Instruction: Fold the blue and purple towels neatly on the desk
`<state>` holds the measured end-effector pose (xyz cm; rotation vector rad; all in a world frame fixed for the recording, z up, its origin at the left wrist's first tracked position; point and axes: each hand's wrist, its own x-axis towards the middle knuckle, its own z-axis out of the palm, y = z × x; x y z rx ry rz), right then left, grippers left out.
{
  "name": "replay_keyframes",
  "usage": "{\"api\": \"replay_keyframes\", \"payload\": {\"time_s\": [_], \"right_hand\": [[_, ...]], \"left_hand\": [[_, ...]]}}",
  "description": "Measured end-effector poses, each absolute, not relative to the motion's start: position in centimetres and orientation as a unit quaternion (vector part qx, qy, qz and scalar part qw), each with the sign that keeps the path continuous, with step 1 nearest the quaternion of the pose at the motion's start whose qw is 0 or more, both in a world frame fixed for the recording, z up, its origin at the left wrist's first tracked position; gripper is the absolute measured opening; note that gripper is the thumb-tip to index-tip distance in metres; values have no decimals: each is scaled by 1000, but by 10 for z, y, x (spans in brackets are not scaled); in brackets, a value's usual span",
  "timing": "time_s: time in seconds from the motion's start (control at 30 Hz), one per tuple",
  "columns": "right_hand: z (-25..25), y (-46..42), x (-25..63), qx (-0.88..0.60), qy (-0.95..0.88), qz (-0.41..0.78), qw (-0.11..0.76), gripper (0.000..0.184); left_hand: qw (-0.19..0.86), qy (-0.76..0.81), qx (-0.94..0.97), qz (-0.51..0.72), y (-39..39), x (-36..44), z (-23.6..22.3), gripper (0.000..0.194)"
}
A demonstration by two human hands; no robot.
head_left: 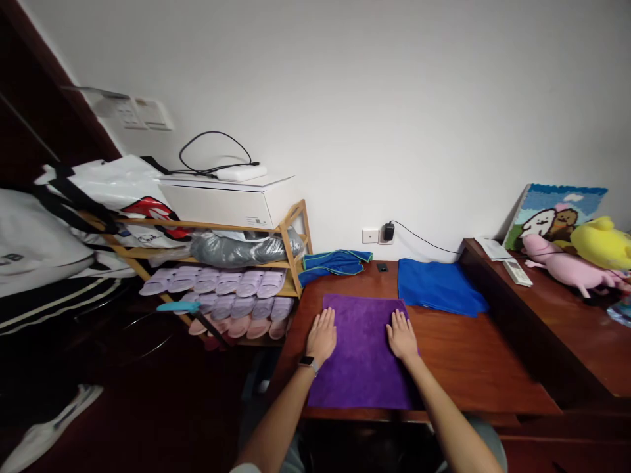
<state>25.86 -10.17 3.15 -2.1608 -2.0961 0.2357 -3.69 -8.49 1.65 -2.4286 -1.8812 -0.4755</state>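
Note:
A purple towel (365, 361) lies spread flat on the wooden desk (463, 361), its near edge close to the desk's front edge. My left hand (322, 336) rests flat on the towel's left side, fingers stretched forward; a watch sits on that wrist. On the right side of the towel, my right hand (402, 335) lies flat too, palm down. Neither hand grips anything. Behind and to the right is a flat blue towel (438, 287). A crumpled blue cloth with green edging (335, 264) lies at the back left of the desk.
Left of the desk stands a wooden rack (296, 246) with several slippers (249, 282) and a white box (217, 202) on top. A raised ledge at right holds a remote (517, 273), plush toys (566, 259) and a picture (552, 213). A black plug (389, 231) is in the wall socket.

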Motion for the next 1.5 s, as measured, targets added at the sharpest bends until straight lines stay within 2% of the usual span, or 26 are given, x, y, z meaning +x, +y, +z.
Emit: {"api": "replay_keyframes", "payload": {"time_s": [0.2,0.33,0.47,0.57,0.63,0.8,0.97,1.1,1.2,1.33,1.5], "right_hand": [[22,-137,189,-609,-781,104,96,66],[24,-137,219,-610,-782,104,79,66],[36,-120,272,-671,-734,97,42,67],[47,-112,280,-682,-722,113,24,68],[53,-116,265,-681,-723,110,37,68],[37,-162,208,-646,-749,63,133,66],[12,-203,234,-666,-736,90,85,68],[20,-197,272,-693,-713,90,61,69],[34,-187,270,-704,-702,92,50,68],[41,-193,233,-687,-716,96,79,68],[28,-218,198,-620,-768,110,112,64]], "left_hand": [[-12,-551,-822,-144,-126,43,-4,59],[-17,-585,-801,-127,-134,16,-5,61],[-20,-646,-755,-112,-122,-43,8,63],[-14,-657,-745,-111,-116,-59,19,65],[-4,-644,-756,-118,-119,-47,22,66],[14,-553,-817,-161,-153,12,4,63],[0,-583,-801,-140,-174,-1,-17,63],[4,-606,-783,-141,-161,-32,-8,65],[12,-613,-777,-143,-155,-32,2,65],[32,-571,-804,-164,-168,-3,5,60],[6,-492,-858,-150,-197,23,-6,57]]}}
